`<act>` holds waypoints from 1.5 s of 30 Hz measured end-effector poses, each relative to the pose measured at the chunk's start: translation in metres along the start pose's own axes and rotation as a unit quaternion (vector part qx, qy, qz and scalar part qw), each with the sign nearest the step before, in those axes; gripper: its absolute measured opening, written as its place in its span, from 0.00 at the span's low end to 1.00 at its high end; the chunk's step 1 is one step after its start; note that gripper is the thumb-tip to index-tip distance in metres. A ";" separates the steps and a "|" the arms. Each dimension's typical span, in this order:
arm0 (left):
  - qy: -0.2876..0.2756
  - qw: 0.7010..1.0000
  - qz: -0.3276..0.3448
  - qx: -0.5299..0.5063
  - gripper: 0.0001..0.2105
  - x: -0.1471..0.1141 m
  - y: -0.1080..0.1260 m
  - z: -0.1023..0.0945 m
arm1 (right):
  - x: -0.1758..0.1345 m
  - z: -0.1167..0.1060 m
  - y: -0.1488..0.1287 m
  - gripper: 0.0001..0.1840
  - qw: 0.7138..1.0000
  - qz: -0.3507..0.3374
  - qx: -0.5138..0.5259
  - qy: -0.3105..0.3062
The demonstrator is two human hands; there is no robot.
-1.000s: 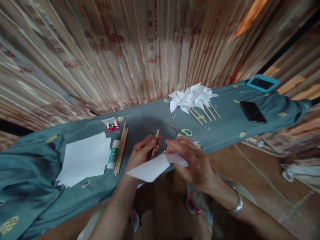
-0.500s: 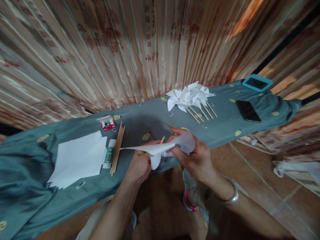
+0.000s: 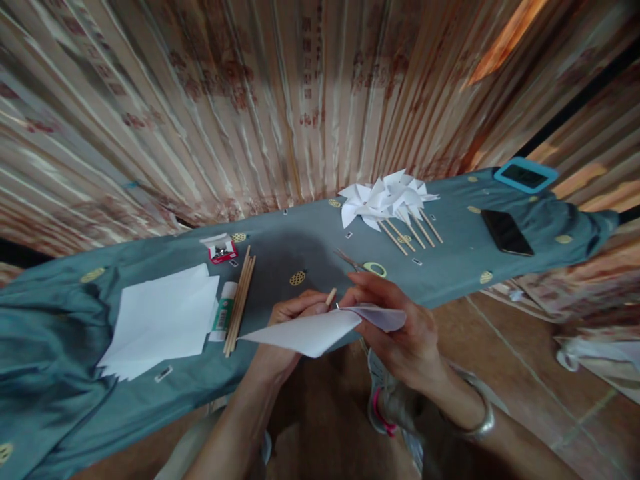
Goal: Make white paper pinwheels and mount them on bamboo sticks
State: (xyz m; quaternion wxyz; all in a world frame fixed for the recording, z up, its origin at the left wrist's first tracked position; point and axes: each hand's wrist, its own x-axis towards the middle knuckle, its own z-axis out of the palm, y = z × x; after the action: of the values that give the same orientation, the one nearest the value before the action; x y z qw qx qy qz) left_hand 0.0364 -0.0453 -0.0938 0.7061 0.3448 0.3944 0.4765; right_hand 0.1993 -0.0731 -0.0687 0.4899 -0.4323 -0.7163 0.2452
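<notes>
Above the table's near edge, my right hand (image 3: 400,327) is closed on a white paper pinwheel (image 3: 313,330), its fingers at the folded centre. A thin metal pin (image 3: 337,306) pokes out of the paper there. My left hand (image 3: 287,333) is closed around a wooden stick (image 3: 331,297), whose tip points up beside the pin, apart from it. The paper hides part of the left hand and most of the stick. Just beyond my right fingers lie scissors (image 3: 374,269) with light green handles.
On the green cloth (image 3: 280,243) at left are a paper stack (image 3: 163,320), a glue stick (image 3: 223,312), wooden sticks (image 3: 241,300) and a red box of pins (image 3: 222,252). Finished pinwheels (image 3: 385,197), a black phone (image 3: 507,232) and a blue-framed device (image 3: 526,175) lie right.
The paper has tilted so its broad face turns toward me. The pin and the stick's tip now show near each other. The scissors have come into clearer view.
</notes>
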 end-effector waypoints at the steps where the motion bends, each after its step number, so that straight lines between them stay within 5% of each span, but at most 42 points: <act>1: 0.000 1.000 -0.003 -0.004 0.10 -0.001 0.000 0.000 | 0.000 0.000 -0.001 0.25 1.000 -0.004 0.000 -0.001; 19: -0.054 0.997 0.015 0.055 0.08 -0.007 0.006 -0.006 | 0.000 -0.003 -0.007 0.31 0.986 -0.150 -0.076 0.014; 45: -0.082 0.996 -0.017 0.034 0.11 -0.007 0.001 -0.011 | -0.006 -0.006 -0.010 0.31 0.992 -0.092 -0.083 -0.022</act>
State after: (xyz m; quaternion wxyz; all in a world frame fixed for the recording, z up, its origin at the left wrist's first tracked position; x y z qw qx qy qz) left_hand 0.0248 -0.0507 -0.0965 0.7322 0.3994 0.3568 0.4208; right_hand 0.2014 -0.0839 -0.0612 0.4570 -0.3983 -0.7814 0.1479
